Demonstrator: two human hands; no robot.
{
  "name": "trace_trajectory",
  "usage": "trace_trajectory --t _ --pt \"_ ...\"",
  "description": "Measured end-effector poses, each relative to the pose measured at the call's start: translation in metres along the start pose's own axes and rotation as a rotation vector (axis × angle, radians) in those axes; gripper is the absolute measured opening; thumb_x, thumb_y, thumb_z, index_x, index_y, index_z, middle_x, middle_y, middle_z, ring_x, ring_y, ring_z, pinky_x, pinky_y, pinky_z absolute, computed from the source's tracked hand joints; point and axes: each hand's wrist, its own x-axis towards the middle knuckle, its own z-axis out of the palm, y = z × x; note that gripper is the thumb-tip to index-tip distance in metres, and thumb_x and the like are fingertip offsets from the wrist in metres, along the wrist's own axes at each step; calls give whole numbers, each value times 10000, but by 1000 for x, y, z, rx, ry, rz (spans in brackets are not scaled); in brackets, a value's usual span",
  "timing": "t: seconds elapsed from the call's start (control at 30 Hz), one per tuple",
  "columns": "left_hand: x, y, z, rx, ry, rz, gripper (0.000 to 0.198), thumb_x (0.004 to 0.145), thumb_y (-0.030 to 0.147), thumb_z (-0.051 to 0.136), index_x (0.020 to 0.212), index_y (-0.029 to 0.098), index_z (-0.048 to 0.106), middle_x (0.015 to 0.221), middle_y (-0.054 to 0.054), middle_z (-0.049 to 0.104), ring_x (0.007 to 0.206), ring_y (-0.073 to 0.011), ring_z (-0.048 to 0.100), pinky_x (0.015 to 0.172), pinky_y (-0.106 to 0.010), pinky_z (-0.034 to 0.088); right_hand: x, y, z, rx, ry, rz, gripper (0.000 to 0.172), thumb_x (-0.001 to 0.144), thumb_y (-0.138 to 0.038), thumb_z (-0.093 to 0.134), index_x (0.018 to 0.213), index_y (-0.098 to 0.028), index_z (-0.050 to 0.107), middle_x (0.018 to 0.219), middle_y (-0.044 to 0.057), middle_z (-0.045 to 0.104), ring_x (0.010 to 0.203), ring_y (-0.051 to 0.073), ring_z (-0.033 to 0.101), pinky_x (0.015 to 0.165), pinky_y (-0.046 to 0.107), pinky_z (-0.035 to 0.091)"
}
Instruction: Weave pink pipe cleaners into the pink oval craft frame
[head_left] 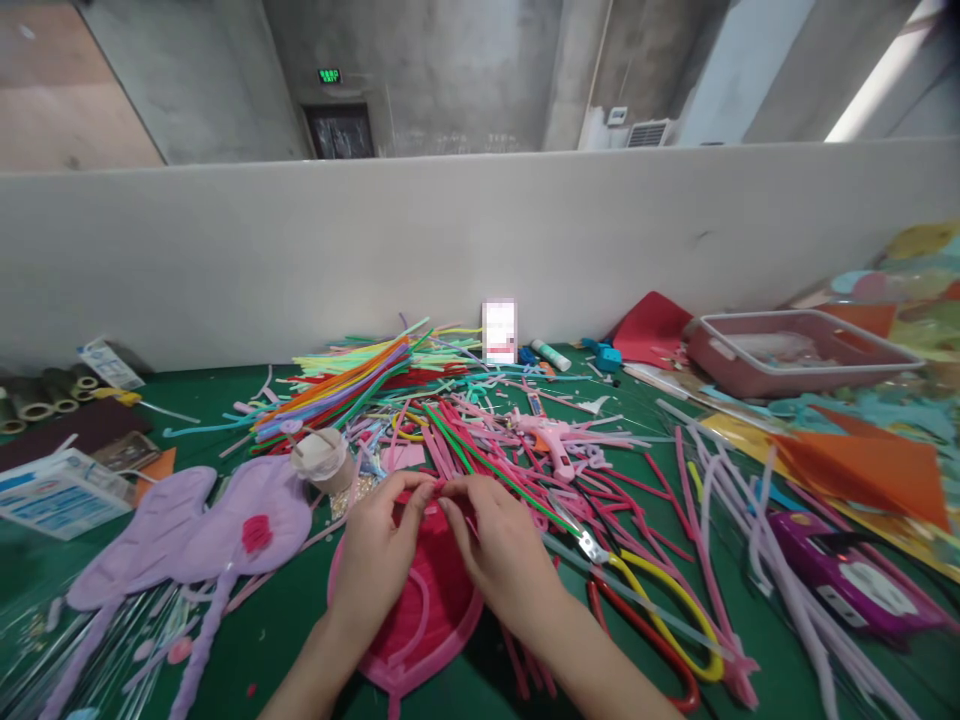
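A red piece with a thick pink rim point(442, 632), apparently made of pipe cleaners, lies in front of me and tapers to a short pink stem at its near end. Over its far part, my left hand point(386, 550) pinches its top edge between thumb and fingers. Close beside it, my right hand point(499, 545) pinches the same edge, the fingertips of both hands almost touching. The exact bit between the fingertips is mostly hidden. Left of my hands lies a lilac two-lobed piece point(199, 530) with a red patch and twisted stems. A paper cup point(326, 462) stands just beyond my left hand.
Bundled coloured pipe cleaners point(352, 380) lie at the back, with loose pink and red ones point(600, 510) to the right. Scissors point(667, 590), red-handled pliers point(645, 630), a pink glue gun point(551, 440), a purple device point(855, 580) and a pink basket point(802, 375) also occupy the right side.
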Motion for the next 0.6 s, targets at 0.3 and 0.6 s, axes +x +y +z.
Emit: trace_trajectory --t 0.3,0.6 --pt "0 5 -10 -50 -123 -77 222 793 409 669 841 209 749 821 -45 750 794 -245 669 724 -297 499 9 4 -19 184 -110 -7 185 907 -104 493 931 -199 650 892 77 693 837 200 651 738 301 511" --pt "0 4 -6 -238 -366 -176 348 805 502 618 728 174 702 672 -30 659 621 -176 593 563 -233 461 13 7 -37 278 -236 -14 146 926 -159 533 879 -198 665 897 57 652 842 171 621 765 286 500"
